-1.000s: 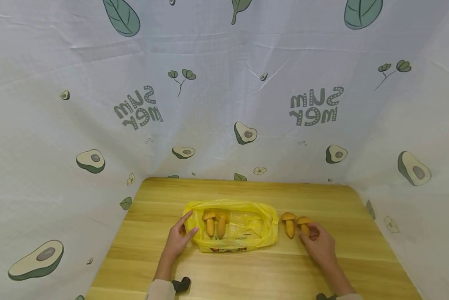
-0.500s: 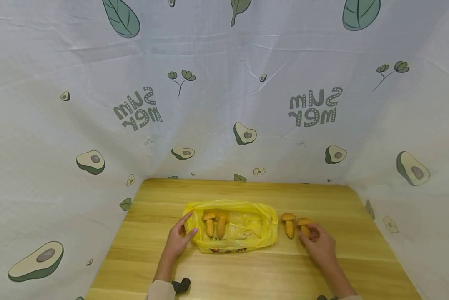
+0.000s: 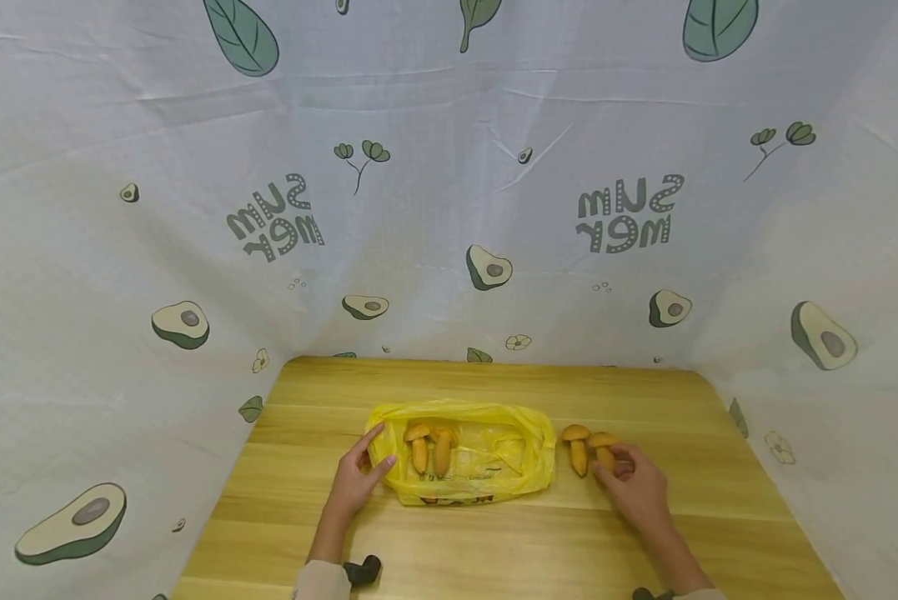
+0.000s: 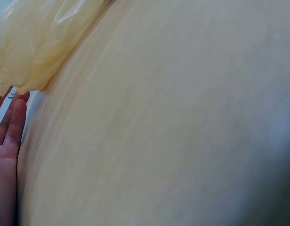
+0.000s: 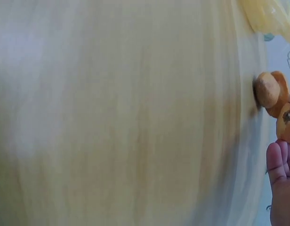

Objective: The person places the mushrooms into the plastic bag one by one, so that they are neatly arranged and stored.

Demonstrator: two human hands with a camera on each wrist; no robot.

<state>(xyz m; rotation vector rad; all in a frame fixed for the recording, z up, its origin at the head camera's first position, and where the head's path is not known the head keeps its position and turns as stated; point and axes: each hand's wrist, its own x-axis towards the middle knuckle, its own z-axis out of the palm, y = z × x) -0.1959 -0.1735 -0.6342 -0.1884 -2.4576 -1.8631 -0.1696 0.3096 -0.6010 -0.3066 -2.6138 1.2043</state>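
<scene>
A yellow plastic bag [image 3: 486, 467] lies open in the middle of the wooden table [image 3: 494, 383], with two orange mushrooms [image 3: 430, 448] inside it. My left hand [image 3: 379, 446] rests at the bag's left end, thumb and forefinger spread against the plastic; the left wrist view shows straight fingers [image 4: 8, 127] beside the bag [image 4: 41, 42]. Right of the bag lie two more mushrooms. My right hand [image 3: 612, 467] curls its fingers round the stem of the right mushroom [image 3: 603, 442]; the other mushroom [image 3: 576, 446] lies free. In the right wrist view a mushroom [image 5: 269, 89] lies beside my fingertips [image 5: 279, 165].
White cloth printed with avocados and leaves [image 3: 449, 208] walls in the table at the back and both sides. Bare wood lies in front of the bag and behind it. A small black wrist mount [image 3: 362, 569] shows at my left sleeve.
My right hand has crept slightly left with its fingers closing on the right mushroom. The left hand, the bag and the other mushrooms have not moved.
</scene>
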